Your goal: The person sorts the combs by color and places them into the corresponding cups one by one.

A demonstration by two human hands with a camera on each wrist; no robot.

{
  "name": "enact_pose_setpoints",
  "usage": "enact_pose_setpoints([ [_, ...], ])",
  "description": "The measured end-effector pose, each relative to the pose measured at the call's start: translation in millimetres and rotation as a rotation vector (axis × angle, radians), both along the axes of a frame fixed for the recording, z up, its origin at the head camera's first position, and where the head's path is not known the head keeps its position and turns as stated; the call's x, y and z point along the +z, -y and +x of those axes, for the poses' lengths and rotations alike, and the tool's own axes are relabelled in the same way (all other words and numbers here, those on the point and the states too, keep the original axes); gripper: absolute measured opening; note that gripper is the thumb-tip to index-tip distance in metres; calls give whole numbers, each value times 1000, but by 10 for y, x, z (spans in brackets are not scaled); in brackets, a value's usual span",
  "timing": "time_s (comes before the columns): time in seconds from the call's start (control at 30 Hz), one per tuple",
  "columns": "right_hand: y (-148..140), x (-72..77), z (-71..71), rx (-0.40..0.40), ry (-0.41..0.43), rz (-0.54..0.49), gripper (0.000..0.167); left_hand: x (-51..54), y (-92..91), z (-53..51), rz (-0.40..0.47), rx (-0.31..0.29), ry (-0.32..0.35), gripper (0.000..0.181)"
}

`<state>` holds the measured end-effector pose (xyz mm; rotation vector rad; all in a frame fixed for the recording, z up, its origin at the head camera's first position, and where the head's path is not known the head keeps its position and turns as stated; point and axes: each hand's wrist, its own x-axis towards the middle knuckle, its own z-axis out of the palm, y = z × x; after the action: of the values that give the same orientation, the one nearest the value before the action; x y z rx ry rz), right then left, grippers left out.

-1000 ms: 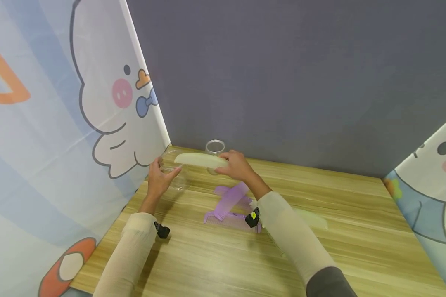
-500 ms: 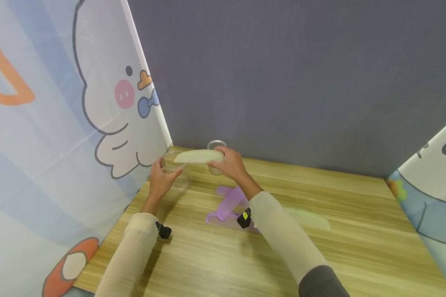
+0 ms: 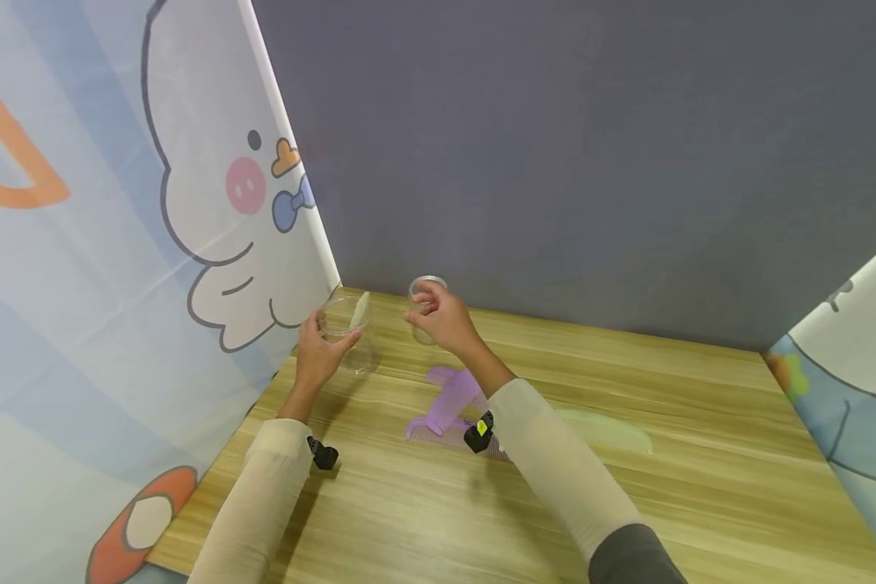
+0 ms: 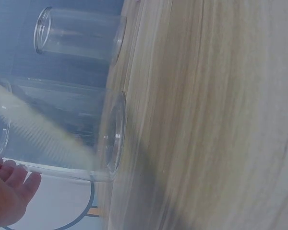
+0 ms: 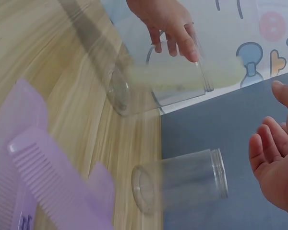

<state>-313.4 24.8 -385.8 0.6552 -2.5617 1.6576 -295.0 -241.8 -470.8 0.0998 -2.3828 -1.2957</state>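
My left hand [image 3: 317,354] holds a clear plastic jar [image 3: 362,357] near its rim, thumb on one side and fingers on the other. Inside that jar leans a pale green comb [image 4: 43,129], its upper end sticking out past the rim in the right wrist view. To the right, my right hand [image 3: 445,319] hovers with loosely bent fingers and nothing between them. Partly behind it stands a second, narrower clear jar [image 5: 187,179]. Several purple combs [image 3: 453,399] lie crossed on the table, some of them hidden by the right wrist camera.
Another pale green comb [image 3: 609,431] lies on the wooden table [image 3: 409,519], partly under the right sleeve. A grey wall [image 3: 526,162] rises behind the table's back edge. A cartoon-printed sheet [image 3: 212,195] stands along the left side.
The pale green comb was held level over the larger jar; it has tipped down into it, and my right hand has let go. My left hand stays on the jar.
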Motion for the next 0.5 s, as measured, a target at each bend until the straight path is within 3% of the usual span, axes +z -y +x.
enact_pose_setpoints([
  [0.27,-132,-113,15,10,-40,116,48,6,20,4,-9,8,0,92],
  [0.5,-312,-206,-15,-1,-62,182,46,16,67,11,9,12,12,96],
])
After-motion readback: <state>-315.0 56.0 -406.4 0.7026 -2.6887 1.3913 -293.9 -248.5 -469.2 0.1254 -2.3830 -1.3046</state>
